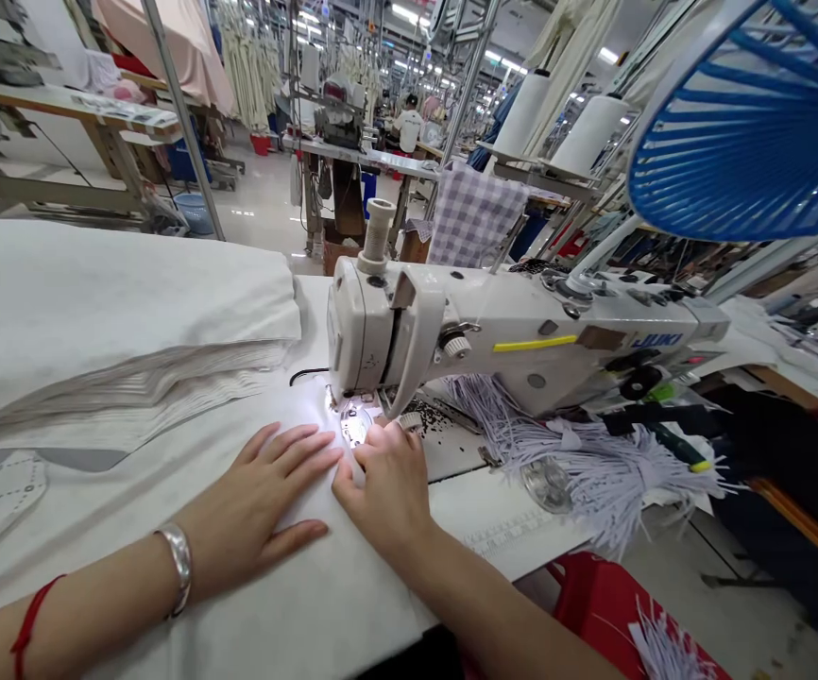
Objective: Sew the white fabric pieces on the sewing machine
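Note:
My left hand (278, 496) lies flat on a sheet of white fabric (267, 604), fingers outstretched toward the needle area. A silver bangle and a red string circle that arm. Close beside it, my right hand (391, 482) is closed, thumb and curled fingers pinching the fabric's edge just in front of the presser foot; the fingertips are partly hidden. The white sewing machine (515, 326) stands over the work, its lamp lighting the spot at the needle. A cone of thread (379, 227) tops the machine head.
Stacked white fabric (118, 321) rises at the left. Bundled pale strips (593, 467) lie right of the needle, near a round clear dish (547, 484). A blue fan (756, 123) hangs upper right. A red container (607, 604) stands below the table. A person (409, 125) is far behind.

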Tool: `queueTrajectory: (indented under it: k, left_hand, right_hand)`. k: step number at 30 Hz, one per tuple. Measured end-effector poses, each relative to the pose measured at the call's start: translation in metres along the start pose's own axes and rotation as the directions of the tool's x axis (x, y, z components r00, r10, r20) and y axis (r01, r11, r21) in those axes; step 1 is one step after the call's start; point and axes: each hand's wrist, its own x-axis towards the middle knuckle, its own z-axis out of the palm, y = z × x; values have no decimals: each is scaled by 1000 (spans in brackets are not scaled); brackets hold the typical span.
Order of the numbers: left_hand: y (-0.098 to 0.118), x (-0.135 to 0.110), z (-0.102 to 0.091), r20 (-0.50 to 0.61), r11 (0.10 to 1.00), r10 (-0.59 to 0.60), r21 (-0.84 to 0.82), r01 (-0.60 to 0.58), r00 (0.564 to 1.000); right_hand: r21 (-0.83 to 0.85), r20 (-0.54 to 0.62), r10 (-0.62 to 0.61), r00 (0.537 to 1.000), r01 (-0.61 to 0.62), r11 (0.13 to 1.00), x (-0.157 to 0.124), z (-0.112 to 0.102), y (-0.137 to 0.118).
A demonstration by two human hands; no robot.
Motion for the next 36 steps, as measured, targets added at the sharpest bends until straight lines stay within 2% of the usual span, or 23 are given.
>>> queueTrajectory:
  k: [4,8,12,17,21,23,24,27,30,33,36]
  left_hand:
    - [5,0,0,-52,992,101,77,-97,993]
    - [18,-11,5,-109,991,60,124,-46,992]
    - [20,-16,5,-52,997,-13,80,17,999]
    - [2,-7,-3,1,1000,-21,10,21,1000]
    - [-9,-2,-5,29,990,133,50,-135,991]
    - [-2,-5,-2,-9,973,204,112,-202,979]
    - [4,-9,0,-46,970,207,142,-198,977]
    - [27,-20,7,-144,981,109,176,-82,984]
    - [41,-26,7,-105,989,6,146,10,994]
    - [40,-23,1,-39,994,-3,107,7,999]
    - [34,-19,0,-22,997,-33,69,35,999]
  right_hand:
    - [8,9,1,1000,-1,1000,-1,-1,0]
    - [23,21,-17,1000,17,1000,-3,-2,1]
    - [30,21,-23,1000,22,999,-4,-2,1]
    - [18,20,-13,1000,13,1000,-5,-3,1]
    - [11,18,-17,1000,17,1000,-6,-2,1]
    - [18,11,-23,1000,22,1000,-7,-2,1]
    - [23,8,-23,1000,23,999,-7,-2,0]
    - [32,11,-15,1000,15,999,-9,-3,0]
    - [28,9,-22,1000,22,999,-11,-4,0]
    - [18,3,-24,1000,24,1000,-12,-4,0]
    - [11,-9,-18,1000,18,1000,-13,-3,0]
